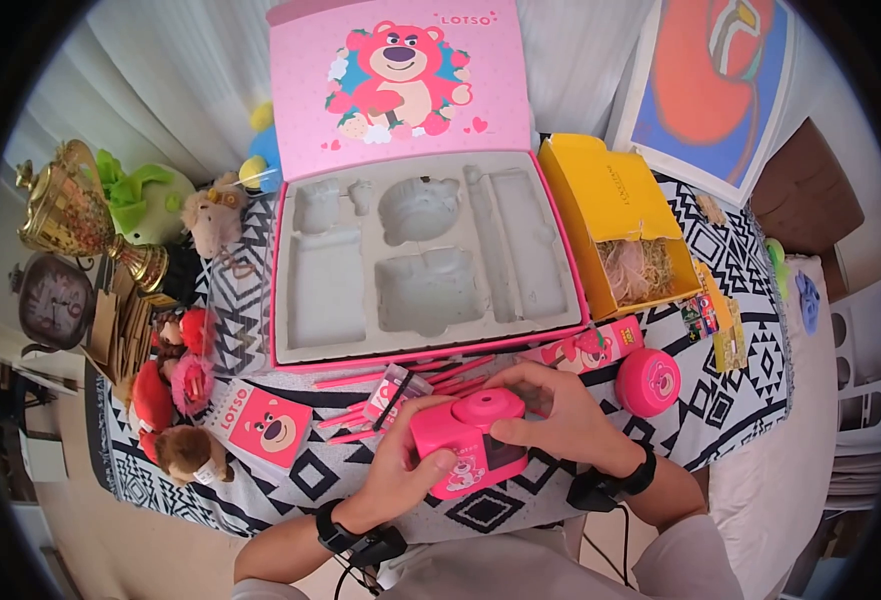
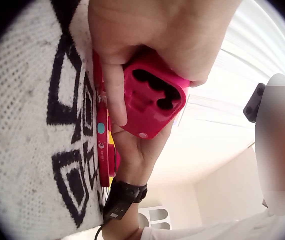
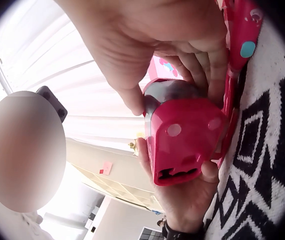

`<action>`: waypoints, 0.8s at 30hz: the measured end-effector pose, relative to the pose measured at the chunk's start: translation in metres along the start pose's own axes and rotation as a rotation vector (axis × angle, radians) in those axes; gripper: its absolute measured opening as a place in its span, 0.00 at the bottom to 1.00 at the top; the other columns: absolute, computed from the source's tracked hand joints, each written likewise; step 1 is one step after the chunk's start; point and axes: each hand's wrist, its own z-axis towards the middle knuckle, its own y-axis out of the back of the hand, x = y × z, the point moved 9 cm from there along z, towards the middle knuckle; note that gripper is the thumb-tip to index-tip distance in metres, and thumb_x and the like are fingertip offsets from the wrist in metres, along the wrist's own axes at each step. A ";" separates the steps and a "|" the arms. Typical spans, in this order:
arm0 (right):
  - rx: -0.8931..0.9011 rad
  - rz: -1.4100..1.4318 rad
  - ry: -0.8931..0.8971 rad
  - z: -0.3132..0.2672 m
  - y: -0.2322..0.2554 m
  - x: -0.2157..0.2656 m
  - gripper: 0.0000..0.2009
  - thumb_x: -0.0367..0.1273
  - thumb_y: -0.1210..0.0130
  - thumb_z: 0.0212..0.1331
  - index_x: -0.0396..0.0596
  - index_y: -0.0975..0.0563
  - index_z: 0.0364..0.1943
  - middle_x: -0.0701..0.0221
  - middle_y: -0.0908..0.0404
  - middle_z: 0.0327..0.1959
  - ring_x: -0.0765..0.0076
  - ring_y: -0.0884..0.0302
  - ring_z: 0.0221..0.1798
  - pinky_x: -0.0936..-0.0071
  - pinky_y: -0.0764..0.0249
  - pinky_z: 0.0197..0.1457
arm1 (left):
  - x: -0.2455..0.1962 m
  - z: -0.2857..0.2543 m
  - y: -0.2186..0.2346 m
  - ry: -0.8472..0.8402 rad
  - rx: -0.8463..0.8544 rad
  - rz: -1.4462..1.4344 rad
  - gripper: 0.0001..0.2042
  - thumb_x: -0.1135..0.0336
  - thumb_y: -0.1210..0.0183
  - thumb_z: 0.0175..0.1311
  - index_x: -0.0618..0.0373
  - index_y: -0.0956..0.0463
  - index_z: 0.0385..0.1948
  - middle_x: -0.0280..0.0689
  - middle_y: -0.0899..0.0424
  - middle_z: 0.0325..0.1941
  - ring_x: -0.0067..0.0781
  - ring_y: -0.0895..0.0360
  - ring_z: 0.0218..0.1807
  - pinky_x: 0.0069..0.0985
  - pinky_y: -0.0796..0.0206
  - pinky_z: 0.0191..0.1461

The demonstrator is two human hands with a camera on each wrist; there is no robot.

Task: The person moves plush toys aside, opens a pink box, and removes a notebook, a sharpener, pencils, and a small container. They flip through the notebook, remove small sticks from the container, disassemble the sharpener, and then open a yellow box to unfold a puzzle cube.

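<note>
Both hands hold a bright pink pencil sharpener (image 1: 447, 428) with a bear print, a round top with a hole, and a dark see-through section. On its left side, my left hand (image 1: 392, 472) grips it with the thumb over the front. The right hand (image 1: 560, 415) holds the other side, its thumb near the dark section (image 3: 170, 95). Seen from the left wrist, the pink underside (image 2: 145, 102) has dark cut-out openings. Just behind the hands lie pink pencils (image 1: 345, 380) and a small clear packet (image 1: 400, 385).
A pink gift box (image 1: 278, 300) stands open behind, its grey moulded tray (image 1: 368, 265) showing hollows. To its right are a yellow box (image 1: 600, 170), a pink bear-print case (image 1: 610, 342) and a round pink container (image 1: 648, 382). A notebook (image 1: 268, 425), plush toys (image 1: 192, 455) and a gold trophy (image 1: 70, 205) are at left.
</note>
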 end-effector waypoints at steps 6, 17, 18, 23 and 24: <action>0.042 0.157 -0.149 -0.001 -0.002 -0.009 0.23 0.34 0.31 0.54 0.35 0.25 0.51 0.67 0.24 0.51 0.72 0.24 0.54 0.73 0.27 0.58 | 0.004 -0.001 0.000 0.041 0.017 -0.072 0.29 0.54 0.41 0.66 0.62 0.40 0.63 0.38 0.28 0.57 0.25 0.30 0.57 0.26 0.38 0.61; 0.190 0.257 -0.004 -0.001 -0.013 0.004 0.27 0.32 0.30 0.52 0.41 0.31 0.54 0.65 0.28 0.57 0.69 0.31 0.63 0.68 0.37 0.69 | -0.010 -0.003 -0.004 -0.039 0.080 0.066 0.36 0.63 0.31 0.55 0.61 0.41 0.64 0.40 0.32 0.62 0.29 0.35 0.64 0.30 0.44 0.68; 0.208 0.244 0.017 -0.001 -0.015 0.007 0.29 0.30 0.29 0.50 0.42 0.33 0.55 0.65 0.29 0.59 0.68 0.33 0.64 0.67 0.39 0.70 | -0.011 -0.004 -0.004 -0.053 0.067 0.091 0.38 0.66 0.29 0.51 0.60 0.41 0.64 0.41 0.33 0.62 0.30 0.35 0.64 0.31 0.44 0.68; 0.187 0.233 0.131 0.001 -0.017 0.004 0.32 0.29 0.27 0.47 0.43 0.35 0.54 0.64 0.29 0.59 0.67 0.33 0.65 0.66 0.39 0.70 | -0.012 -0.005 -0.005 -0.134 0.049 0.217 0.39 0.67 0.27 0.48 0.60 0.40 0.63 0.41 0.32 0.61 0.32 0.34 0.64 0.32 0.44 0.68; 0.174 0.228 0.146 0.001 -0.016 0.005 0.32 0.29 0.27 0.47 0.44 0.36 0.54 0.63 0.29 0.58 0.67 0.33 0.65 0.66 0.39 0.70 | -0.011 -0.004 -0.004 -0.123 0.045 0.191 0.39 0.67 0.27 0.48 0.61 0.40 0.63 0.41 0.33 0.61 0.33 0.34 0.63 0.32 0.44 0.68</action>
